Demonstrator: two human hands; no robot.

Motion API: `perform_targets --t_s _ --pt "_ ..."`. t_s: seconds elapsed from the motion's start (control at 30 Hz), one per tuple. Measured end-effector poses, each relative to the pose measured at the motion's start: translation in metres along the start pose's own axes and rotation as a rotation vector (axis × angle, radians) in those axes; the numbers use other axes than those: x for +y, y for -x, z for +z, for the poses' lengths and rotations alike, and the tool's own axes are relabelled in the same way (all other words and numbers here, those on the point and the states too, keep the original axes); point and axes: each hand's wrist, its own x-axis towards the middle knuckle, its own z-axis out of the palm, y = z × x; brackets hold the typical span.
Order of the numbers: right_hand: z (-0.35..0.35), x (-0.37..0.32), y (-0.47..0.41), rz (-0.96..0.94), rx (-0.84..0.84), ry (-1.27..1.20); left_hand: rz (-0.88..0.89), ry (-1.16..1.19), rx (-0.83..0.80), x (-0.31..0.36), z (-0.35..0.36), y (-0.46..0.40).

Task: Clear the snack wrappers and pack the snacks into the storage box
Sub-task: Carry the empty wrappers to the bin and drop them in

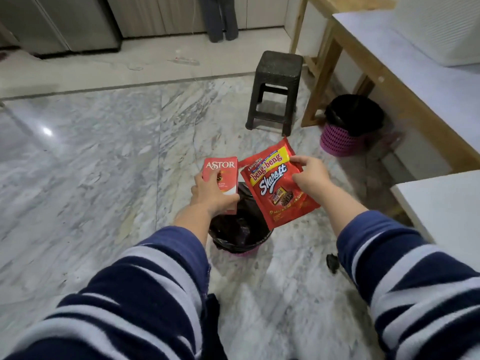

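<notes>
Fingers of the left hand (211, 192) curl round a red Astor box (220, 181), thumb across its front, holding it upright just left of frame centre. The right hand (310, 175) pinches the upper right edge of a red Beng-Beng Share It pouch (278, 188), which hangs tilted beside the box. Both packages sit directly over a lined waste bin (240, 236) with a black bag and pink rim, low in the middle of the frame; whether either package is empty cannot be told.

Judged from this, the wrapper-clearing stage is under way: the two packages look ready to be dropped in, but neither has been let go. Dark crumpled material lies inside the bin, though what it is stays unclear.

Further out, a dark plastic stool (275, 89) stands above centre, a second pink bin (349, 124) sits under a wooden table (384, 81) at the upper right. No storage box shows clearly, so the packing appears still to come.
</notes>
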Motion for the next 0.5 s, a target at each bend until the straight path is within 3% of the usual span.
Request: perform_targets --t_s 0.23,0.5 --pt "0.097 0.034 -0.062 0.099 0.032 0.099 -0.054 -0.004 -0.186 -0.039 0.039 -0.095" --pt "0.216 0.152 -0.163 0.163 -0.042 0.205 -0.177 0.009 -0.293 -0.116 0.177 -0.199"
